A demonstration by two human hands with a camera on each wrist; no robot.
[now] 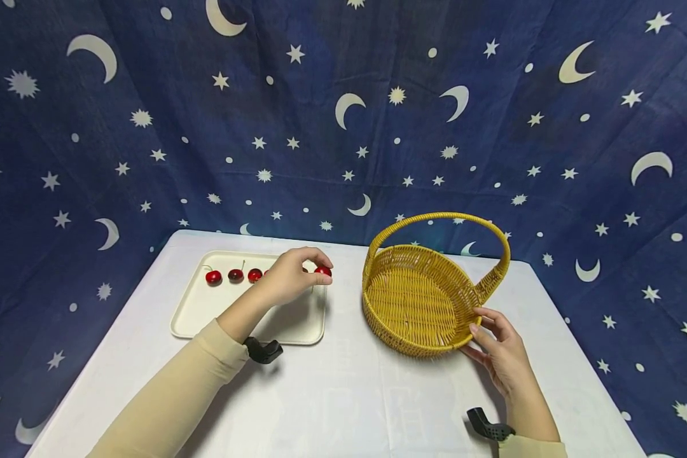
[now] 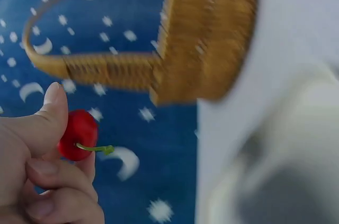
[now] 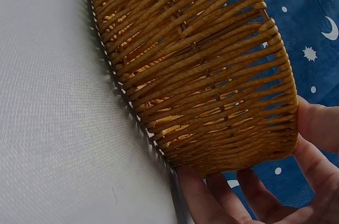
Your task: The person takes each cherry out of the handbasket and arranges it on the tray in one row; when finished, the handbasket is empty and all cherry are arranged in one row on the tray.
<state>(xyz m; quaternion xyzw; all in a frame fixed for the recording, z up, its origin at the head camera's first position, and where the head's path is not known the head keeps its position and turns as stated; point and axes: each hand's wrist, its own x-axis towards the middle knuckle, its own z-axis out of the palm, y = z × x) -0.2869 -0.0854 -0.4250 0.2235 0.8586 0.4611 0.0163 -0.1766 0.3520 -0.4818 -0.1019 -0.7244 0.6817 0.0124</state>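
Note:
Between thumb and fingers my left hand (image 1: pixel 291 275) pinches a red cherry (image 2: pixel 79 135) with a short green stem, held above the right end of a cream tray (image 1: pixel 206 318). More cherries (image 1: pixel 214 278) lie in a row along the tray's back part; some are hidden behind the left hand. My right hand (image 1: pixel 506 353) grips the right side of a yellow woven basket (image 1: pixel 418 305), its thumb at the rim and its fingers against the outer wall. The basket has a tall arched handle, and no cherry shows inside it.
A white cloth covers the table (image 1: pixel 343 407). Behind it hangs a dark blue curtain (image 1: pixel 309 114) with moons and stars. Black wrist mounts (image 1: pixel 263 350) sit on both forearms. The basket handle (image 1: pixel 435 216) rises high over the basket's back.

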